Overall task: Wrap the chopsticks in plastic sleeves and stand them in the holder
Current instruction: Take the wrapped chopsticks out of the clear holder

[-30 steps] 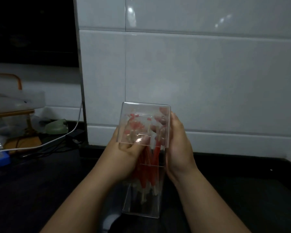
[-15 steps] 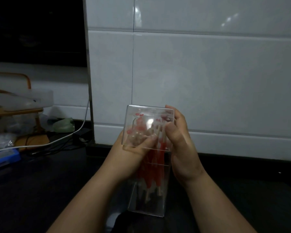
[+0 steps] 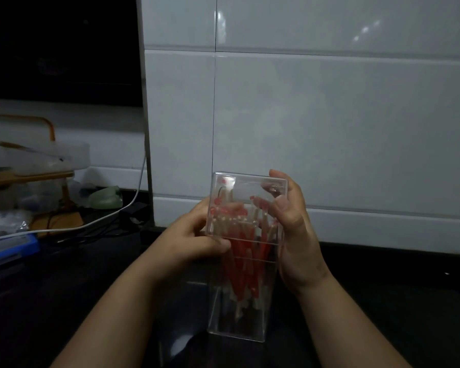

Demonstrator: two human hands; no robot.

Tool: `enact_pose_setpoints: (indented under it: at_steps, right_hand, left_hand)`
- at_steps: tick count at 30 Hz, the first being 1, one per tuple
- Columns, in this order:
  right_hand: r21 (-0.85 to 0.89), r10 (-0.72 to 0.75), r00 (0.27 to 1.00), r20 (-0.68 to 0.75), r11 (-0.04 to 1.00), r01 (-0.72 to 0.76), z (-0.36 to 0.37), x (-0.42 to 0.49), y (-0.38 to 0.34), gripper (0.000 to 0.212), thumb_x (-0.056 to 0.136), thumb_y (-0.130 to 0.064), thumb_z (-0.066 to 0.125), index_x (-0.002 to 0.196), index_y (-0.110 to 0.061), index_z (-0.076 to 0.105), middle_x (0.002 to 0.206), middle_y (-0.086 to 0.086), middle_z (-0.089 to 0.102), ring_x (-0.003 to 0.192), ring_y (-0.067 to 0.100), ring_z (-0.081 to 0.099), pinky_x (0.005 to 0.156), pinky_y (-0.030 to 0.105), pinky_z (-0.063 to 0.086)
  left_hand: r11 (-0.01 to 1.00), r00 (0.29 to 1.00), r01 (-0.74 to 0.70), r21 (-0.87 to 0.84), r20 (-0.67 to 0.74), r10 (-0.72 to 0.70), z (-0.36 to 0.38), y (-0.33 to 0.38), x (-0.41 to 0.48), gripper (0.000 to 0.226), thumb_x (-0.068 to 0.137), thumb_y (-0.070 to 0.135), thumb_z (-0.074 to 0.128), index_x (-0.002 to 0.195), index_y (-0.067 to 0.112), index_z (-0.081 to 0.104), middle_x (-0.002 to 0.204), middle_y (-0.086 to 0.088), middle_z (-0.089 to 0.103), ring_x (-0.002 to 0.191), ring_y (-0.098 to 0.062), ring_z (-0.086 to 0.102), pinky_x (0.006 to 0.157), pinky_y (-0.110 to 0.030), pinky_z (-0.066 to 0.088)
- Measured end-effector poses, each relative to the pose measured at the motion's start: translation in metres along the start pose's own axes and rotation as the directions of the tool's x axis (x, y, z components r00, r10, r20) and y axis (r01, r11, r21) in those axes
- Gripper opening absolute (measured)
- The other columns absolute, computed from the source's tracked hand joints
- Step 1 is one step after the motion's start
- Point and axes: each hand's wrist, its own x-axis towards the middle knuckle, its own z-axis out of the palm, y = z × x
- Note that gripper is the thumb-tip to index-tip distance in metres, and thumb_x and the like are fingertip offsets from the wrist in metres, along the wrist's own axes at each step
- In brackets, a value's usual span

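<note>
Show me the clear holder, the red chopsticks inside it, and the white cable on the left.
clear holder [image 3: 237, 328]: head view, front wall near the base.
red chopsticks [image 3: 239, 266]: head view, red middle of the bundle.
white cable [image 3: 77, 227]: head view, its low, nearly level stretch.

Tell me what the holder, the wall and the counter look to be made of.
Holder: clear hard plastic, likely acrylic; the chopsticks show through its glossy flat walls with sharp edges. Wall: glazed white tile, judging by grout lines and bright glints. Counter: dark, smooth; too dim to tell stone from laminate.
</note>
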Motion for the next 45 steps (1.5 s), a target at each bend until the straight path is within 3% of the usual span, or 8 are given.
enact_pose_setpoints:
  at_steps: [9, 14, 20, 25, 28, 32, 38, 45]
  right_hand:
    - [-0.040, 0.001, 1.000, 0.023, 0.999, 0.000, -0.003, -0.001, 0.003, 0.064, 0.079, -0.041, 0.063, 0.139, -0.033, 0.041, 0.117, -0.005, 0.066, 0.109, 0.027, 0.067, 0.082, 0.041, 0.058]
    - [-0.055, 0.011, 0.999, 0.037, 0.998, -0.009, -0.004, 0.000, 0.003, 0.061, 0.081, -0.036, 0.062, 0.139, -0.036, 0.041, 0.128, 0.002, 0.055, 0.111, 0.025, 0.066, 0.081, 0.040, 0.058]
    - [-0.047, -0.015, 0.997, 0.078, 0.999, 0.018, -0.006, -0.001, 0.005, 0.064, 0.082, -0.029, 0.062, 0.140, -0.030, 0.037, 0.108, -0.012, 0.070, 0.112, 0.031, 0.065, 0.092, 0.051, 0.055]
    - [-0.045, -0.016, 0.995, 0.096, 0.999, 0.021, -0.007, -0.001, 0.007, 0.072, 0.074, -0.036, 0.064, 0.140, -0.029, 0.038, 0.113, -0.005, 0.069, 0.112, 0.030, 0.065, 0.088, 0.041, 0.055]
    - [-0.064, -0.006, 0.994, 0.106, 0.998, 0.013, -0.009, 0.000, 0.007, 0.074, 0.074, -0.030, 0.067, 0.142, -0.030, 0.038, 0.131, 0.011, 0.058, 0.118, 0.030, 0.061, 0.091, 0.038, 0.053]
    - [-0.098, 0.031, 0.987, 0.159, 0.995, -0.015, -0.015, 0.002, 0.004, 0.082, 0.073, -0.022, 0.068, 0.147, -0.029, 0.034, 0.143, 0.007, 0.050, 0.122, 0.025, 0.059, 0.093, 0.035, 0.053]
    - [-0.153, 0.112, 0.991, 0.067, 0.983, -0.100, -0.012, 0.001, 0.004, 0.074, 0.070, -0.082, 0.059, 0.136, -0.050, 0.047, 0.150, 0.000, 0.044, 0.134, 0.027, 0.049, 0.108, 0.057, 0.040]
    - [-0.093, 0.069, 0.997, -0.021, 0.993, -0.071, -0.004, 0.004, 0.004, 0.054, 0.079, -0.062, 0.063, 0.128, -0.040, 0.056, 0.127, 0.000, 0.065, 0.115, 0.023, 0.065, 0.096, 0.049, 0.052]
  left_hand:
    - [0.985, 0.989, -0.081, -0.152, -0.133, 0.061, -0.010, -0.015, 0.006, 0.066, 0.055, 0.015, 0.084, 0.113, 0.009, 0.053, 0.112, -0.010, 0.071, 0.104, -0.031, 0.069, 0.079, -0.034, 0.057]
    - [0.975, 0.995, -0.060, -0.213, -0.097, 0.040, -0.010, -0.020, 0.010, 0.091, 0.056, 0.013, 0.084, 0.135, 0.037, 0.047, 0.130, -0.010, 0.063, 0.119, -0.033, 0.062, 0.090, -0.042, 0.055]
    - [0.970, 0.996, -0.069, -0.235, -0.064, 0.056, -0.006, -0.023, 0.011, 0.095, 0.055, 0.013, 0.080, 0.141, 0.032, 0.047, 0.130, -0.011, 0.063, 0.115, -0.034, 0.063, 0.084, -0.038, 0.054]
    - [0.930, 0.996, -0.087, -0.358, -0.041, 0.078, -0.007, -0.024, 0.010, 0.094, 0.051, 0.013, 0.067, 0.143, 0.023, 0.047, 0.140, -0.022, 0.052, 0.124, -0.046, 0.050, 0.098, -0.055, 0.043]
    - [0.899, 0.995, -0.096, -0.426, -0.020, 0.097, -0.004, -0.020, 0.008, 0.098, 0.055, 0.030, 0.079, 0.147, 0.027, 0.045, 0.144, -0.016, 0.052, 0.129, -0.040, 0.051, 0.098, -0.051, 0.042]
    - [0.950, 0.991, -0.126, -0.287, -0.072, 0.110, 0.007, -0.015, 0.007, 0.099, 0.061, 0.040, 0.085, 0.148, 0.043, 0.036, 0.142, 0.007, 0.056, 0.131, -0.026, 0.053, 0.101, -0.043, 0.048]
    - [0.972, 0.980, -0.172, -0.160, -0.130, 0.152, 0.008, -0.017, 0.010, 0.081, 0.067, 0.031, 0.076, 0.140, 0.049, 0.045, 0.129, 0.023, 0.061, 0.124, -0.017, 0.060, 0.088, -0.028, 0.054]
    - [0.971, 0.975, -0.188, -0.147, -0.147, 0.166, 0.005, -0.020, 0.009, 0.082, 0.068, 0.028, 0.079, 0.141, 0.046, 0.047, 0.137, 0.008, 0.059, 0.126, -0.024, 0.058, 0.092, -0.036, 0.054]
